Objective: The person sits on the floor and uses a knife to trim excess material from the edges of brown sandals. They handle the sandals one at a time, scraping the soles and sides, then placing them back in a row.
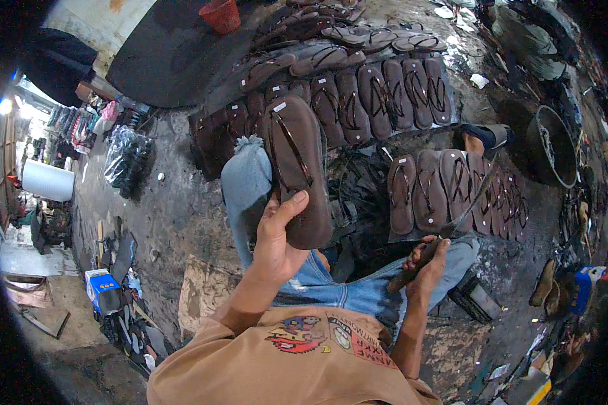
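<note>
My left hand [280, 236] grips a dark brown flip-flop [300, 162] near its heel, thumb pressed on the footbed. The sandal is raised in front of me, toe end pointing away, with a shiny thin strap and a small white sticker at the toe. In my right hand [427, 260], above my right thigh, is a long narrow-bladed knife [476, 199]. Its blade slants up and to the right, and the fingers wrap its dark handle. Beyond that blade, finished-looking brown flip-flops [428, 189] lie side by side in a row.
Another row of brown flip-flops [375, 101] lies farther off, with more piled behind. Black strap scraps [358, 182] lie between my legs. A dark bucket [552, 146] stands at right, a red basket [220, 16] at the back. A blue box [103, 291] sits at left.
</note>
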Motion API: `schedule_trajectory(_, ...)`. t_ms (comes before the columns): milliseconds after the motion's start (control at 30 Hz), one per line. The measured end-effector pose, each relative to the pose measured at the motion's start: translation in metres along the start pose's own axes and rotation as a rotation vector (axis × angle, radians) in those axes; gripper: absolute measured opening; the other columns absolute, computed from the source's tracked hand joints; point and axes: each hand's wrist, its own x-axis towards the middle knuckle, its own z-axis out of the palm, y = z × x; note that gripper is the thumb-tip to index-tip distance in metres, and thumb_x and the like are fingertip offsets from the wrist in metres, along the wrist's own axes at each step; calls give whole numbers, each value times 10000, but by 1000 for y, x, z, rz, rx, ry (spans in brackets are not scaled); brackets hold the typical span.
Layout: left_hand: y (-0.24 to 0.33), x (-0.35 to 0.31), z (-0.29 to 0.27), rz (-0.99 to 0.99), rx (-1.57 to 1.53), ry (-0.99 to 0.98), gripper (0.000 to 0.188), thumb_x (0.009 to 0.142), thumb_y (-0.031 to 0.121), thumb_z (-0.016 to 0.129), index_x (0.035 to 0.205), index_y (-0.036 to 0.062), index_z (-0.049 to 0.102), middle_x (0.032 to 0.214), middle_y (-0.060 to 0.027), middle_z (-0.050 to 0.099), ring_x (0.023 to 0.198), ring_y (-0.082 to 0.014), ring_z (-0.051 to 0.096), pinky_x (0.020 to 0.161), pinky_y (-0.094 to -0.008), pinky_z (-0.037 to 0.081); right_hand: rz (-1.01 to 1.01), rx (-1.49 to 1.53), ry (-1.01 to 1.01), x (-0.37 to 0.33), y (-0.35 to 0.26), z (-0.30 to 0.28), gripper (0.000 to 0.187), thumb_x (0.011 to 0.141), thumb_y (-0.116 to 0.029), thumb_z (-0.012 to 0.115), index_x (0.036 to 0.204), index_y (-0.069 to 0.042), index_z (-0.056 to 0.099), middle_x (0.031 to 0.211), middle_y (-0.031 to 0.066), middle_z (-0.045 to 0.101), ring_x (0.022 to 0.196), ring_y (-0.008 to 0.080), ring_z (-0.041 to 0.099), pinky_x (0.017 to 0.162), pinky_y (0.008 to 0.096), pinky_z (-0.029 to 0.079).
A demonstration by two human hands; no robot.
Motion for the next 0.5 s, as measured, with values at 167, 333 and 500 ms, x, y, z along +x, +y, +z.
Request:
schedule_trajectory(167,-4,1,-11,80,26,68,279,970,140,646,1238,70,617,1077,-58,713,937,-188,703,855,-348,574,-24,-23,16,-2,2,0,527,1049,-621,397,1027,-115,543,628,9,427,488,129,393,491,304,365)
schedule_trajectory(333,3,2,-9,59,94,4,259,981,173,649,1213,59,633,1046,-62,718,907,-183,705,827,-344,579,-37,-27,-3,-6,-2,2,511,1054,-599,404,1038,-109,548,640,7,439,490,124,397,484,294,360)
schedule_trajectory(500,-4,-6,15,-39,259,-74,282,1002,272,637,1170,46,650,943,-77,724,804,-200,708,751,-352,590,-316,-308,-127,-30,-21,26,439,1067,-509,462,1079,-82,564,678,13,489,536,90,452,486,277,383)
